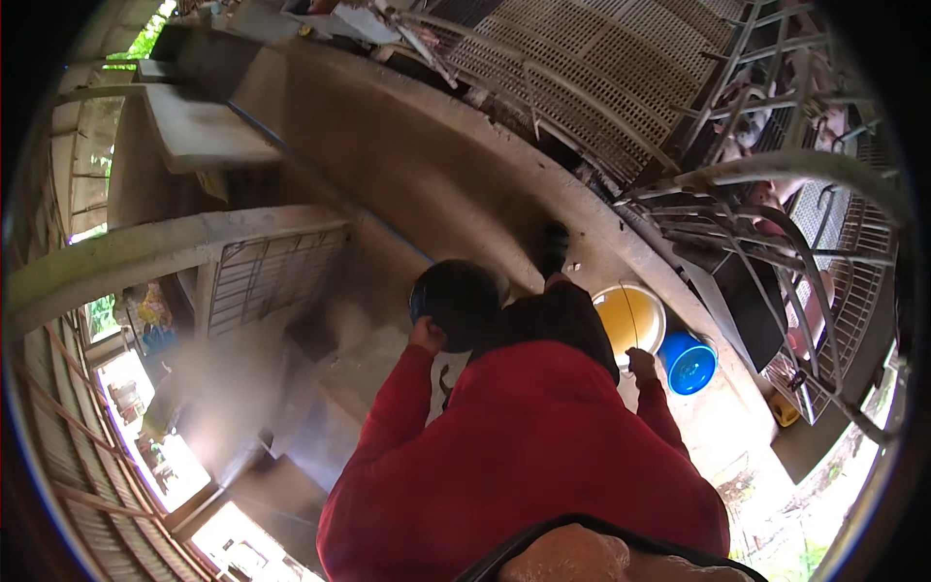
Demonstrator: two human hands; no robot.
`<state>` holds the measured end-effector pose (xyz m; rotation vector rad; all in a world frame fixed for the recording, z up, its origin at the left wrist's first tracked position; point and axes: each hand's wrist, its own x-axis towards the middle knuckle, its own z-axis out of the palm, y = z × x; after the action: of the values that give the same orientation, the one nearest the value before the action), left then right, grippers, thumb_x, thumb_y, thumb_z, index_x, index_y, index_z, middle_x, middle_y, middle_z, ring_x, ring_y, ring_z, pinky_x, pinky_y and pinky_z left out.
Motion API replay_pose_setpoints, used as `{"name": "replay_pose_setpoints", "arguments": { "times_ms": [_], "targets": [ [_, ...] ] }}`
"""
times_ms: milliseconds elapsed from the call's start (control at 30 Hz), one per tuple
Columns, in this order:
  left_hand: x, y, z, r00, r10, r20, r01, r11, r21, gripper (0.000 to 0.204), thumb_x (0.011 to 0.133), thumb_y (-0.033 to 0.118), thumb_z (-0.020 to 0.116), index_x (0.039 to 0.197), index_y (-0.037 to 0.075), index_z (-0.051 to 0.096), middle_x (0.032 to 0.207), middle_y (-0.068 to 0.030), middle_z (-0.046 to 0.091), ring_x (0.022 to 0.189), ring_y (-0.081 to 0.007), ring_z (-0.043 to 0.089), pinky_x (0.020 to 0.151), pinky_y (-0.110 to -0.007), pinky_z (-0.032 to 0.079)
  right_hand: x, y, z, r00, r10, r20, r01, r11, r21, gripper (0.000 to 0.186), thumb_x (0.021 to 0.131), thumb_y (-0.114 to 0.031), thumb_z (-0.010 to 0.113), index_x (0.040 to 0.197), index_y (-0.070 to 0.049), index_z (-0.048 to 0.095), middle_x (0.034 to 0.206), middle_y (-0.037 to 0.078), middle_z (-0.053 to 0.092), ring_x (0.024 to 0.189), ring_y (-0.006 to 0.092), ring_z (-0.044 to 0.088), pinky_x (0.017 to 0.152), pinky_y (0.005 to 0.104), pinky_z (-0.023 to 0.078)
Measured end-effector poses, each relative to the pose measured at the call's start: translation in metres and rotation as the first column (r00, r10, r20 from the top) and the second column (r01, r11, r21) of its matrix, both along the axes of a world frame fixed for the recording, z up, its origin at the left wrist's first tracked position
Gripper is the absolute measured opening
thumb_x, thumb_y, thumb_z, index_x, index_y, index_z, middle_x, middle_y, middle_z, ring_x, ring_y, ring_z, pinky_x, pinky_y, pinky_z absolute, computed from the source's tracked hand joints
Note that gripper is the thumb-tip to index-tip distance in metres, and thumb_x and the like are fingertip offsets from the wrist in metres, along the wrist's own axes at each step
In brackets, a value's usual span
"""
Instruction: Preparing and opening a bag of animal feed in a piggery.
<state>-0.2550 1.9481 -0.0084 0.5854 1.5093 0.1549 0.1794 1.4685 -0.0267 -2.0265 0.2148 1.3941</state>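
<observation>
My left hand [427,335] is closed on the rim of a black bucket [454,296], which is at the left of my legs. What the bucket holds is too dark to see. On my right, my right hand [640,364] grips the thin wire handle of a pale yellow bucket [654,303]. This bucket's top is open, and its inside looks yellowish. Close beside it is a blue bucket [690,367], apart from my right hand. Red sleeves cover both of my arms.
Metal-railed pens [582,107] with slatted floors run along the right, with pink pigs [771,194] among the bars. Concrete floor [388,126] stretches ahead between a raised curb and a low wall [175,233] on the left. A dark panel [742,301] stands beside the blue bucket.
</observation>
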Motion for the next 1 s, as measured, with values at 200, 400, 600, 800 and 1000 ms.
{"name": "replay_pose_setpoints", "arguments": {
  "times_ms": [200,400,600,800,1000],
  "targets": [
    [-0.022,0.064,0.013,0.818,0.575,-0.022,-0.568,0.800,-0.192,0.012,0.095,0.012,0.061,0.104,0.010,0.053,0.073,-0.0050,0.049,0.074,-0.0218,0.052,0.074,-0.041,0.046,0.005,0.097,-0.011,0.965,0.250,0.078,-0.255,0.965,0.057,0.018,0.090,-0.020,0.064,0.078,-0.007,0.066,0.064,0.002,0.056,0.057,0.0131,0.052,0.055,0.0336,0.042],
    [-0.058,0.095,-0.021,0.979,0.190,0.070,-0.193,0.981,0.030,0.022,0.096,0.019,0.063,0.114,0.008,0.061,0.075,-0.0081,0.055,0.076,-0.0226,0.056,0.071,-0.042,0.049,0.008,0.118,-0.059,0.783,0.512,0.354,-0.547,0.837,-0.001,0.015,0.090,-0.022,0.065,0.084,-0.009,0.069,0.074,0.008,0.064,0.068,0.0225,0.062,0.064,0.0396,0.048],
    [-0.056,0.163,-0.005,0.810,0.586,-0.017,-0.577,0.792,-0.202,0.013,0.093,0.020,0.063,0.087,0.012,0.056,0.061,-0.0036,0.041,0.065,-0.0227,0.049,0.064,-0.042,0.041,-0.001,0.226,-0.022,0.604,0.753,0.259,-0.731,0.654,-0.197,0.014,0.093,-0.019,0.062,0.096,-0.009,0.071,0.086,0.013,0.072,0.074,0.0300,0.069,0.068,0.0437,0.054],
    [-0.060,0.238,-0.020,0.718,0.693,-0.068,-0.687,0.688,-0.233,0.016,0.092,0.024,0.065,0.087,0.011,0.056,0.062,-0.0039,0.042,0.065,-0.0236,0.048,0.067,-0.043,0.042,-0.007,0.309,-0.021,0.778,0.586,0.227,-0.570,0.810,-0.139,0.019,0.094,-0.019,0.061,0.097,-0.005,0.073,0.083,0.014,0.073,0.071,0.0257,0.069,0.064,0.0413,0.052],
    [-0.091,0.294,-0.074,0.885,0.464,-0.033,-0.465,0.881,-0.089,0.022,0.095,0.020,0.061,0.080,0.010,0.048,0.063,-0.0059,0.044,0.068,-0.0255,0.053,0.075,-0.051,0.051,-0.001,0.422,0.006,0.719,0.648,0.251,-0.622,0.762,-0.181,0.026,0.098,-0.023,0.056,0.091,-0.002,0.070,0.069,0.010,0.066,0.061,0.0228,0.064,0.060,0.0393,0.050]
  ]
}}
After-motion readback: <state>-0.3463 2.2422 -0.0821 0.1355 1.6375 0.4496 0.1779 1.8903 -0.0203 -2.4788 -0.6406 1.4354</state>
